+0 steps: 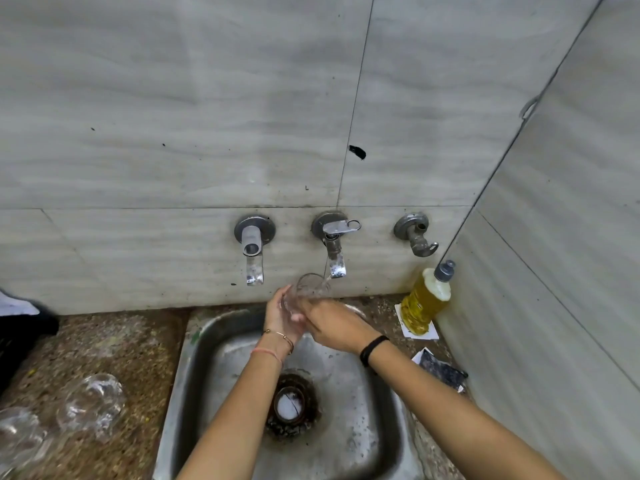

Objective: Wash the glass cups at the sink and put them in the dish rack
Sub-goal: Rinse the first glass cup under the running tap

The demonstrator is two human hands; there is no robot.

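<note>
A clear glass cup [306, 289] is held tilted under the middle tap [335, 252], and a thin stream of water runs into its mouth. My left hand [281, 315] cups the glass from the left side. My right hand [327, 323] grips its lower part from the right. Both hands are over the back of the steel sink [207, 344]. Two more clear glass cups [91, 405] [19, 434] stand on the speckled counter at the lower left.
A left tap [252, 249] and a right wall valve [417, 235] flank the running tap. A bottle of yellow dish soap [426, 301] stands at the right corner, with a dark scrub pad [441, 370] nearby. A black object [20, 337] lies at the far left. The drain [289, 405] sits mid-sink.
</note>
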